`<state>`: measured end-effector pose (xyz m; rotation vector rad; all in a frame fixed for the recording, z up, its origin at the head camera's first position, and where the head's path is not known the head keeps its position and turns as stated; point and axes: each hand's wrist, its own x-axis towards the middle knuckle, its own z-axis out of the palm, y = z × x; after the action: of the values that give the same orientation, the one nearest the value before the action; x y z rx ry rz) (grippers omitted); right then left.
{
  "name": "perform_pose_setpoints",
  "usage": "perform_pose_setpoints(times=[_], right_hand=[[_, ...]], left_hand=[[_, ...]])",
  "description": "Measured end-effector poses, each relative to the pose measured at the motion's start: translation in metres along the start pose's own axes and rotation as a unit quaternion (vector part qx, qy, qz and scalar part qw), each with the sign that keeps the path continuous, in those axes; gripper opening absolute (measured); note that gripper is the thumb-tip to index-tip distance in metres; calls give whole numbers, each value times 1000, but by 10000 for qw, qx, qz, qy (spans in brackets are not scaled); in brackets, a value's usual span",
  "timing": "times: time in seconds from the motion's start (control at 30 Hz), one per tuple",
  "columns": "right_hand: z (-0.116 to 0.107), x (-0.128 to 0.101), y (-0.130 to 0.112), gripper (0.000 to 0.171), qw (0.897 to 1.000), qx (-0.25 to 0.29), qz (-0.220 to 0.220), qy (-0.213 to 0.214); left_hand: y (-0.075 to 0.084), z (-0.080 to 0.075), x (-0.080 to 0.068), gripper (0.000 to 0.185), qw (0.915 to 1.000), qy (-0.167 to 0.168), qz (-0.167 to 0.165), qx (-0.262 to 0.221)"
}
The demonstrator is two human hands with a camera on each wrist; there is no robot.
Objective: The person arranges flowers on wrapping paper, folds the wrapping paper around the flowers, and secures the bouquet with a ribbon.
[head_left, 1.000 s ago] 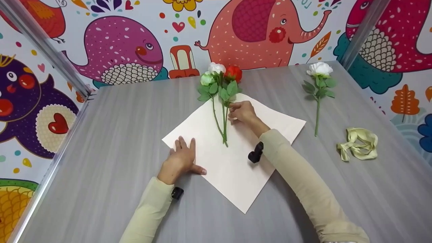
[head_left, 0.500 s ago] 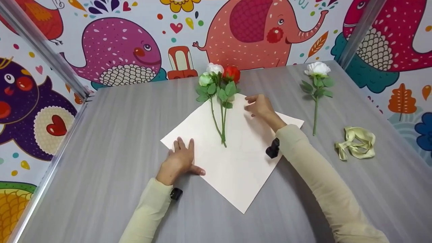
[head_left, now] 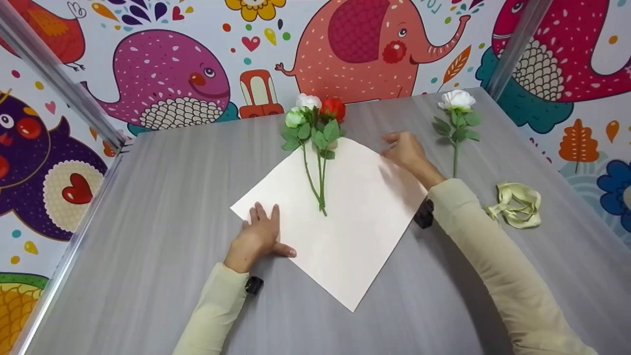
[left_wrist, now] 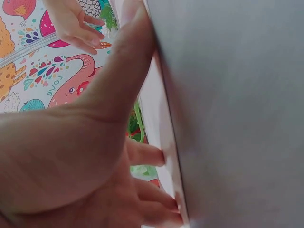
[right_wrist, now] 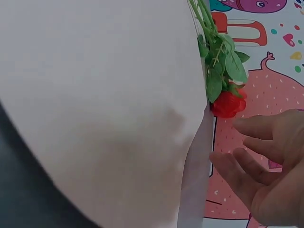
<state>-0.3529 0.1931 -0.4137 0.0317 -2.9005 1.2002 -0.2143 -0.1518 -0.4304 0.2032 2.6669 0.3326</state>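
Note:
A pale pink sheet of paper [head_left: 355, 236] lies cornerwise on the grey table. Three artificial roses rest on its upper part with their stems crossing: a red rose [head_left: 333, 108], a white rose [head_left: 309, 101] and a pale green rose [head_left: 295, 117]. My left hand [head_left: 256, 236] presses on the paper's left side, fingers spread and thumb over the edge. Above the paper's upper right edge hovers my right hand [head_left: 406, 150], fingers loosely bent with nothing between them. To its right lies a single white rose [head_left: 457, 101], its lower stem partly hidden by my right arm.
A light green satin ribbon [head_left: 517, 204] lies loosely looped at the right of the table [head_left: 162, 197], partly behind my right sleeve. Walls with cartoon animals [head_left: 360, 44] border the table at the back and sides, with metal posts [head_left: 517, 49] at the corners.
My right hand has moved away from the rose stems, rightward across the paper toward the single white rose. My left hand stays on the paper. The three roses lie where they were.

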Motion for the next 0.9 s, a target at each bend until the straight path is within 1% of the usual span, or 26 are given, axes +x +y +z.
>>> perform_pose_setpoints(times=[0.2, 0.57, 0.7, 0.8, 0.9], right_hand=[[-18, -3, 19, 47, 9992, -342, 120, 152], [-49, -14, 50, 49, 9949, -852, 417, 354], [-60, -17, 66, 49, 9952, -676, 640, 304], [-69, -20, 76, 48, 9946, -443, 925, 180], [-76, -21, 82, 49, 9925, -349, 1161, 171]], left_hand=[[0, 0, -1, 123, 10000, 63, 43, -7], [1, 0, -1, 123, 10000, 38, -43, -13], [1, -1, -1, 123, 10000, 41, -27, -22], [0, 0, -1, 123, 10000, 54, 8, 18], [0, 0, -1, 122, 10000, 56, 17, 44]])
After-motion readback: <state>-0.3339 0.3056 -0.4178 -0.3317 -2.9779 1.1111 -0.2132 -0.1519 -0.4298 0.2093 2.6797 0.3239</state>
